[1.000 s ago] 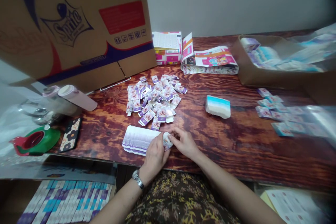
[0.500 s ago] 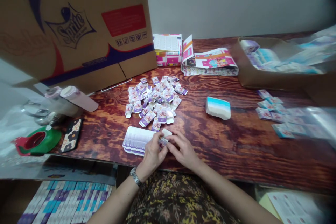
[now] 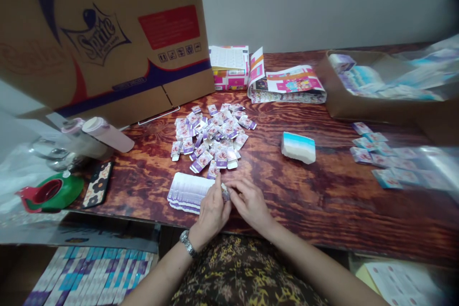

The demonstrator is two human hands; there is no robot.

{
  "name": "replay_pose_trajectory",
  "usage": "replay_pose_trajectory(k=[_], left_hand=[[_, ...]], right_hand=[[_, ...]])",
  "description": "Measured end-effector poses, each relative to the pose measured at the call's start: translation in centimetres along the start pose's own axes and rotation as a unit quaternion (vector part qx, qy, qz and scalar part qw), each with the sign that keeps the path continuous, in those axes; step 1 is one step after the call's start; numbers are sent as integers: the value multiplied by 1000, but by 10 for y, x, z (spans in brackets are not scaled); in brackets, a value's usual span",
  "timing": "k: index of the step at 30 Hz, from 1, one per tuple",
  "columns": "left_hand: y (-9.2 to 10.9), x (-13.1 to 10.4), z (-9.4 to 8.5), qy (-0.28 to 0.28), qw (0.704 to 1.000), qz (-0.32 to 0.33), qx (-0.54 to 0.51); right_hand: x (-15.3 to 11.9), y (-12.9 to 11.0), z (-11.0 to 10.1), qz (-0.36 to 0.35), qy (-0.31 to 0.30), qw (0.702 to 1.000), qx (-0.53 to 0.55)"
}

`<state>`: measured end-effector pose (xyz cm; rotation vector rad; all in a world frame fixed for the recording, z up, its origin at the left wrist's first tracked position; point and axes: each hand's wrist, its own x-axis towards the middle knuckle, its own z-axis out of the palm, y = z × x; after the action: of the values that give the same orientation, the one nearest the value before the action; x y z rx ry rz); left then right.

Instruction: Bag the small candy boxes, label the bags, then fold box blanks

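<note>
Close together near the table's front edge, my left hand (image 3: pixel 214 207) and my right hand (image 3: pixel 249 202) are both closed on one small printed carton (image 3: pixel 225 192). Fingers cover most of it, so its flaps are hard to see. A row of flat white-and-purple carton blanks (image 3: pixel 188 191) lies just left of my left hand, partly under it. Beyond my hands spreads a loose pile of small floral cartons (image 3: pixel 215 134), white and purple. To the right stands a stack of blue-and-white blanks (image 3: pixel 298 147).
A large cardboard box (image 3: pixel 107 38) fills the back left. Bottles (image 3: pixel 107 135), a phone (image 3: pixel 98 185) and a green tape dispenser (image 3: pixel 53 192) sit at left. Blue-edged cartons (image 3: pixel 371 146) and a cardboard box (image 3: pixel 373 110) are at right. Below is a box of packed cartons (image 3: pixel 93 275).
The white flap that stood up between my fingers no longer shows. My left index finger now points upward beside the carton, and my right fingers have closed in over it.
</note>
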<state>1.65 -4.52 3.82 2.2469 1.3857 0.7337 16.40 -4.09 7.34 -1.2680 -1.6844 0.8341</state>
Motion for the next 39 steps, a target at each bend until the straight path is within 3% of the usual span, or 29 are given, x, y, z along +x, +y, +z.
replay_pose_trajectory(k=[3,5,9,11,13,16,20,23,39], left_hand=[[-6,5,2,0,1000,4,-6],[-11,18,-3,4,1000,-1,-6],[-13,70,-35,64,997,-49,-11],[-8,92,-54,126,991,-35,-12],[-3,98,-65,162,987,5,3],[-1,74,-57,127,991,33,-23],[-14,17,-26,30,993,-44,-106],[-22,-8,-12,4,994,-68,-84],[-29,-17,-5,12,998,-45,-41]], right_hand=[[-7,-2,2,-53,-27,998,-20],[-6,3,2,-51,-55,997,1],[9,28,0,10,-37,998,50],[16,41,3,2,-47,999,-8],[18,51,9,-32,-94,990,-95],[12,59,21,-75,-142,967,-197],[4,64,29,-88,-140,956,-244],[3,67,28,-91,-134,958,-235],[5,63,31,-63,-120,960,-244]])
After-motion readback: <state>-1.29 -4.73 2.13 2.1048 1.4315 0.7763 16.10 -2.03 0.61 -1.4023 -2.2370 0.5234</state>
